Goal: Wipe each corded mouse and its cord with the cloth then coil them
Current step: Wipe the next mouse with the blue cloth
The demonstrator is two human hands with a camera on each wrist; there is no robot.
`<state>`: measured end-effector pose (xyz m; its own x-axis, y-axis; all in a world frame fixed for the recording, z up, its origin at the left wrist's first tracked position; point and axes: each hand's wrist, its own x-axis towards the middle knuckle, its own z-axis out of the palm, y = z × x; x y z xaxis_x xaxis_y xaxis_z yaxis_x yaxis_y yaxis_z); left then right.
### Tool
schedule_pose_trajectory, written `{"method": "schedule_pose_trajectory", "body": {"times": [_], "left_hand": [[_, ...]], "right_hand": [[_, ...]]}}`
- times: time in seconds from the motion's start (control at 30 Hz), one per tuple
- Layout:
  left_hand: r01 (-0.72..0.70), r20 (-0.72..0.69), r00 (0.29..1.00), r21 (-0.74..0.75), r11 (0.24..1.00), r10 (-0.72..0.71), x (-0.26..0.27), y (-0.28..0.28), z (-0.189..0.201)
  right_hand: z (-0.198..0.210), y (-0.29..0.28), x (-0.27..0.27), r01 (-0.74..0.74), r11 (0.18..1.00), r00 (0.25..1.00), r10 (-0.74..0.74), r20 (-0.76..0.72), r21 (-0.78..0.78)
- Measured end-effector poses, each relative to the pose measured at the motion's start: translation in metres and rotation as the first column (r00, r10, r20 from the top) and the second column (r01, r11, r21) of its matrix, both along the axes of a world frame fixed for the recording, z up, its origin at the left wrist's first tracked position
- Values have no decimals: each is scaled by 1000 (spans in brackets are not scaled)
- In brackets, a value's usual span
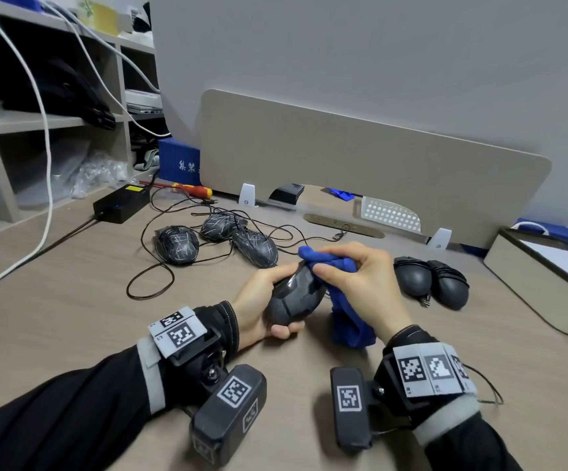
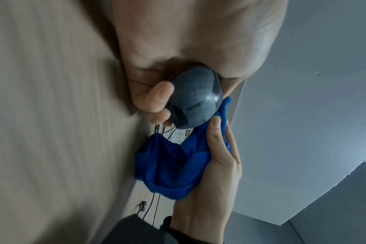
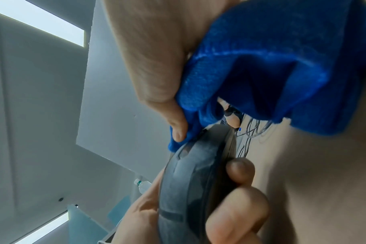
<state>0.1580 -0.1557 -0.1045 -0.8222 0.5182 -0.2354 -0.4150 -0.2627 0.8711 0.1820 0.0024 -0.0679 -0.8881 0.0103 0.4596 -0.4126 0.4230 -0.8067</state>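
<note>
We see a wide wood-grain table point(image 1: 72, 300) backed by a beige divider panel point(image 1: 360, 158), with open shelving point(image 1: 55, 120) at the left. Above the table's near middle, our left hand point(image 1: 259, 307) has its grip wrapped around a dark grey corded mouse point(image 1: 294, 297), thumb below and fingers over the far side, holding it tilted off the surface. Our right hand point(image 1: 354, 283) has its grip bunched on the blue cloth point(image 1: 350, 328), thumb pinning a fold against the mouse's front end while the rest hangs down beside it. Behind lie three scratched mice point(image 1: 214, 237) among loose black cords point(image 1: 153, 277); to the right sit two coiled mice point(image 1: 432, 283) side by side. A black power adapter point(image 1: 121, 202) rests at far left.
</note>
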Motion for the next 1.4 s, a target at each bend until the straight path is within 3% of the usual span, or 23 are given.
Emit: {"method": "schedule_pose_trajectory", "body": {"times": [0.13, 0.3, 0.47, 0.63, 0.77, 0.93, 1.07, 1.23, 1.4], "left_hand": [[-92, 62, 994, 68, 993, 87, -8, -3, -3], [-2, 43, 999, 26, 1000, 1, -4, -5, -1], [-16, 40, 999, 49, 999, 14, -7, -4, -4], [36, 23, 999, 4, 999, -36, -3, -4, -2], [-14, 18, 1000, 41, 999, 13, -5, -3, -4], [24, 15, 1000, 12, 1000, -24, -4, -3, -3], [-1, 9, 1000, 40, 999, 1, -7, -3, -6], [27, 4, 1000, -3, 1000, -27, -6, -4, -5], [-27, -17, 999, 35, 999, 28, -9, -2, -7]], "right_hand": [[-2, -15, 4, -183, 982, 978, 177, 109, 51], [-4, -4, -3, 27, 999, 998, -26, 58, -17], [-1, -12, 3, -89, 995, 992, 85, 89, 50], [2, -7, 0, 21, 1000, 995, -21, 102, 2], [4, -9, 4, -61, 997, 988, 53, 142, 48], [3, -5, 1, 39, 999, 993, -41, 111, 19], [5, -10, 6, -90, 995, 987, 84, 140, 39], [4, -4, 0, 48, 999, 990, -49, 129, 13], [5, -18, 7, -158, 986, 982, 150, 115, 59]]}}
